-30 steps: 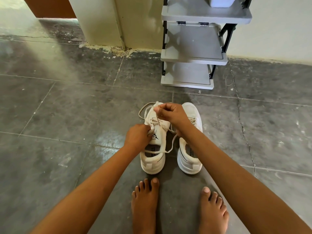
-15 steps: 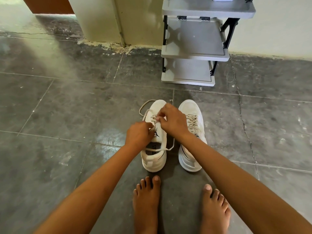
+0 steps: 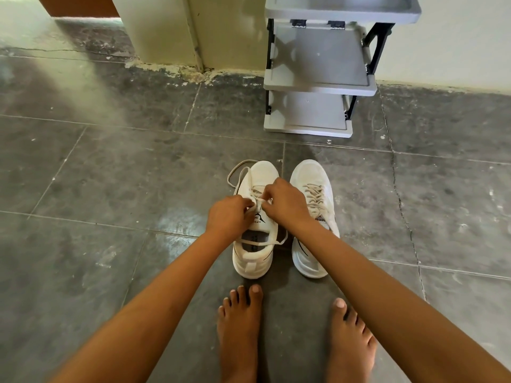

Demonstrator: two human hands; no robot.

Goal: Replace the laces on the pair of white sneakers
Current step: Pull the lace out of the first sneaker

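Both hands, left [image 3: 229, 217] and right [image 3: 284, 203], pinch the lace [image 3: 258, 201] over the left sneaker [image 3: 255, 244]; its laced mate [image 3: 313, 189] sits just right of the right hand.

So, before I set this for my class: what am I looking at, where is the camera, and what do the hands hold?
No machine: a person wears one camera on the head, looking down at their own arms. The left hand and right hand both pinch the pale lace over one white sneaker, a loop trailing past its toe. The other sneaker stands beside it, fully laced. Both sit on the dark tiled floor, near bare feet; a grey shelf rack stands by the wall.
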